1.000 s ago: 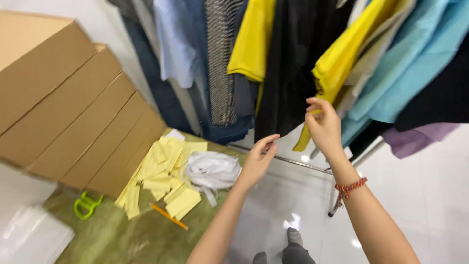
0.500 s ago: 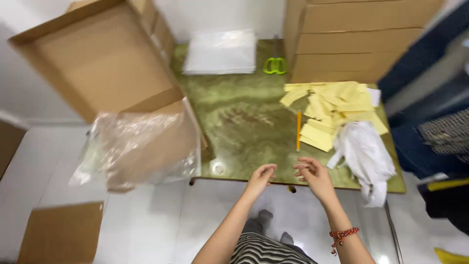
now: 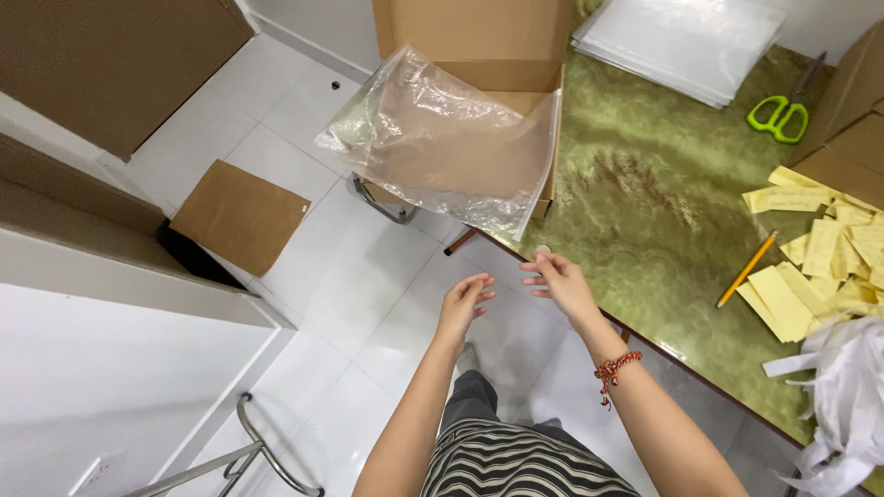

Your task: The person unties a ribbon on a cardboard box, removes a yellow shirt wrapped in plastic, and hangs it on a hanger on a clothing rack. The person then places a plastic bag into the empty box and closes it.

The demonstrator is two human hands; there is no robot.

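Clear plastic bag: hangs from the cardboard box, at 12 o'clock from both hands.
Left hand: fingers loosely spread, empty, over the floor.
Right hand: fingers half-curled, empty, at the green surface edge.
Pencil: at 3 o'clock.

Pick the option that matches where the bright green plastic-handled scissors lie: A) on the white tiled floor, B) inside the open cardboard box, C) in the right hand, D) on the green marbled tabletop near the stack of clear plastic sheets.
D: the bright green plastic-handled scissors lie on the green marbled tabletop, beside the stack of clear plastic sheets, away from both hands.
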